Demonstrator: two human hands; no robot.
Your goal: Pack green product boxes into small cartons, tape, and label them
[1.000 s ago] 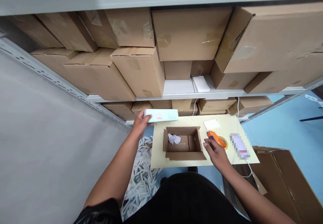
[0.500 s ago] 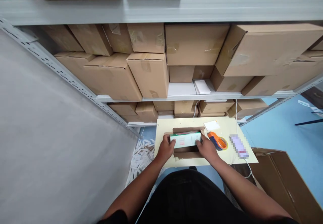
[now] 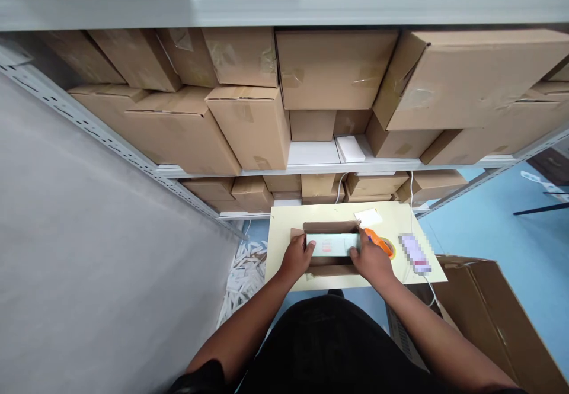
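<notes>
A pale green carton (image 3: 332, 244) lies lengthwise inside a small open cardboard box (image 3: 331, 227) on a cream table (image 3: 284, 228). My left hand (image 3: 297, 258) grips the carton's left end. Its right end is held by my right hand (image 3: 370, 259), fingers curled over it. An orange tape dispenser (image 3: 381, 243) sits just right of the box, beside my right hand. A white paper slip (image 3: 368, 217) lies behind it.
A blurred flat object (image 3: 413, 253) with a white cable lies at the table's right. A large open cardboard box (image 3: 493, 317) stands on the blue floor at right. Shredded paper (image 3: 242, 275) is heaped at left. Shelves of cardboard boxes (image 3: 249, 121) rise behind the table.
My left hand brought the green carton from the table's left edge over the small box, my right hand joined at its other end, and the carton went down into the box.
</notes>
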